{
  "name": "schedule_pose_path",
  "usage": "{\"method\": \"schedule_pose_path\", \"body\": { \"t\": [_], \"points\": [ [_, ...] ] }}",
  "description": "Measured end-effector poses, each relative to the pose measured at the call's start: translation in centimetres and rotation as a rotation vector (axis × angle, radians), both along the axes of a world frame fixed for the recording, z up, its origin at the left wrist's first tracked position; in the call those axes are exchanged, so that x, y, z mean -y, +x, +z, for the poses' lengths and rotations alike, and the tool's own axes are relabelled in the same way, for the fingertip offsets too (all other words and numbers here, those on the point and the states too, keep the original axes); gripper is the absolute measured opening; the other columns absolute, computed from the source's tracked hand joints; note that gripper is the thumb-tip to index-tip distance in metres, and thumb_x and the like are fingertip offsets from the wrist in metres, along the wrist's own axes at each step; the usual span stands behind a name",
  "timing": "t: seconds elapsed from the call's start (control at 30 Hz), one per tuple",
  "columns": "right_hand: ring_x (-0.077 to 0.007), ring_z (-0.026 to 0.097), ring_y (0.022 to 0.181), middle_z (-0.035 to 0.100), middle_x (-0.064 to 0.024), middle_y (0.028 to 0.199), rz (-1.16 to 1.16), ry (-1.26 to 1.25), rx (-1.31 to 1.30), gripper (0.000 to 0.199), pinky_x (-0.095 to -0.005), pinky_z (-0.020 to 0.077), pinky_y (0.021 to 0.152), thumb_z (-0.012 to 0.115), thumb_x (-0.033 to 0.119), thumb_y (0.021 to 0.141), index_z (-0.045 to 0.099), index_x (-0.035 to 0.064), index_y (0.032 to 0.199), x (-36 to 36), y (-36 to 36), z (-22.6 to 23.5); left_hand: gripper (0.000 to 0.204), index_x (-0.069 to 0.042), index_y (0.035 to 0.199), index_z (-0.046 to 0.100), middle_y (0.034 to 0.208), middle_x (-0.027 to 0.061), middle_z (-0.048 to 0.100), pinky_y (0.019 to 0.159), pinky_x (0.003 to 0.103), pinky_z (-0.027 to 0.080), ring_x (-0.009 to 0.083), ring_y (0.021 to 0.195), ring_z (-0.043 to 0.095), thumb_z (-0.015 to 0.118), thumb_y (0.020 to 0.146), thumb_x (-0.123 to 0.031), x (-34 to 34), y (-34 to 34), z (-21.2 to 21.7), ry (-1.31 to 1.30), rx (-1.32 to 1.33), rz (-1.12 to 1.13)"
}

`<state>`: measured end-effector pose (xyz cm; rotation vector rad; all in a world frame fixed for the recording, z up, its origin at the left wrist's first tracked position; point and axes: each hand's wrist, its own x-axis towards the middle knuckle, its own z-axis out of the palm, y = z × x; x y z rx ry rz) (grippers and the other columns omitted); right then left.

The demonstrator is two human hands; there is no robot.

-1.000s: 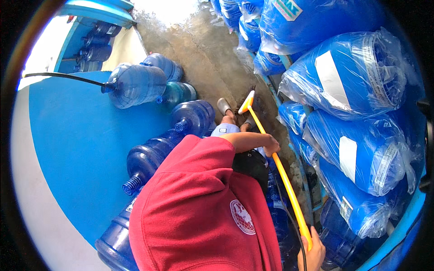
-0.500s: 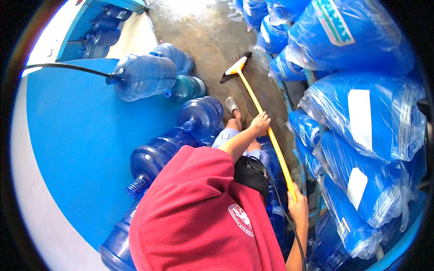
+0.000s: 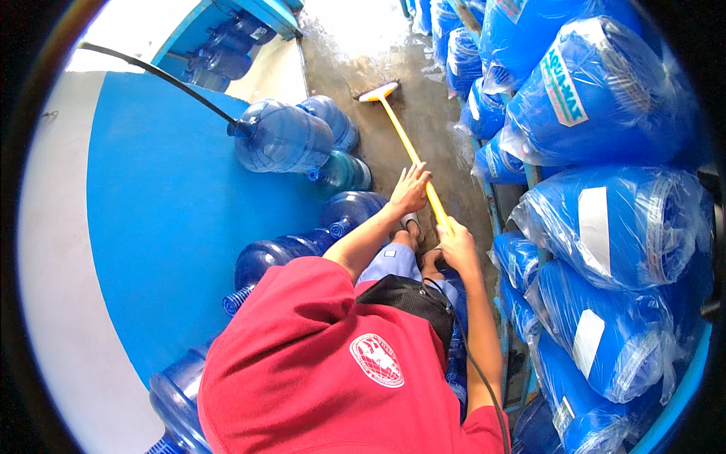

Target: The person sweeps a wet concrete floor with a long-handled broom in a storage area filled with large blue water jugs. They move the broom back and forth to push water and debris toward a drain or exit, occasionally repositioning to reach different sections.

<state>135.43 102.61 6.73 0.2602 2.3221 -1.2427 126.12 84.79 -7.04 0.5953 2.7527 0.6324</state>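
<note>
A push broom with a yellow pole, a pale and orange head and dark bristles reaches ahead of me, its bristles on the wet concrete floor. My right hand is closed round the near end of the pole. Farther up the pole, my left hand lies against it in a loose hold, the fingers partly stretched and the thumb side hidden. Below my hands, my sandalled feet stand on the floor between rows of large bottles.
Blue water jugs line the blue and white wall on the left, one with a black hose in its neck. Plastic-wrapped blue jugs fill a blue rack on the right. A wet concrete aisle runs ahead between them.
The broom head has swung a little left, and its pole now slants the other way at the far end. My right hand has pushed forward, closer to my left hand, which has moved left.
</note>
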Motion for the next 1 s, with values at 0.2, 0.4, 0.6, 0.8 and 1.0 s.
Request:
{"method": "schedule_pose_path", "body": {
  "t": [0.2,0.4,0.6,0.8,1.0],
  "points": [
    [-0.0316,0.067,0.089,0.066,-0.0251,0.098,-0.139,-0.101,0.093,0.038,-0.0368,0.0491,0.078,0.061,0.016,0.089,0.057,-0.0011,0.123,-10.1,14.4,13.8,0.027,-0.01,0.087,0.067,0.09,0.0108,0.066,0.081,0.045,0.052,0.0311,0.094,0.063,0.071,0.064,-0.024,-6.0,2.4,0.6,-0.082,0.188,-0.515],
    [-0.025,0.066,0.1,0.062,-0.026,0.114,-0.261,0.064,0.278,0.047,-0.0337,0.0498,0.082,0.068,0.012,0.083,0.055,-0.0031,0.126,-13.1,24.9,18.1,0.035,-0.013,0.094,0.07,0.09,0.0137,0.07,0.079,0.047,0.053,0.0338,0.091,0.066,0.069,0.073,-0.041,-15.7,13.0,-1.2,-0.169,0.413,-1.275],
    [-0.0247,0.066,0.102,0.065,-0.0197,0.113,-0.323,0.101,0.345,0.039,-0.0315,0.049,0.086,0.064,0.006,0.084,0.059,0.001,0.122,-12.5,28.6,17.8,0.044,-0.008,0.105,0.068,0.101,0.0154,0.068,0.088,0.046,0.05,0.0352,0.098,0.064,0.063,0.079,-0.044,-18.0,17.9,-3.3,-0.177,0.556,-1.491],
    [-0.0402,0.065,0.084,0.062,-0.0286,0.087,-0.154,0.258,0.383,0.041,-0.0438,0.0485,0.069,0.062,0.02,0.088,0.057,0.0039,0.126,-10.9,25.0,14.7,0.031,-0.009,0.098,0.064,0.093,0.0125,0.067,0.085,0.046,0.051,0.0329,0.095,0.065,0.063,0.076,-0.03,-13.6,16.2,-7.2,-0.008,0.466,-1.14],
    [-0.0434,0.064,0.081,0.062,-0.0291,0.084,-0.094,0.189,0.193,0.04,-0.0476,0.049,0.066,0.061,0.023,0.089,0.058,0.0042,0.124,-7.8,18.8,8.2,0.027,-0.008,0.092,0.061,0.097,0.0094,0.063,0.079,0.043,0.052,0.0276,0.098,0.062,0.067,0.074,-0.028,-6.9,11.4,-8.2,0.005,0.236,-0.685]
  ]
}}
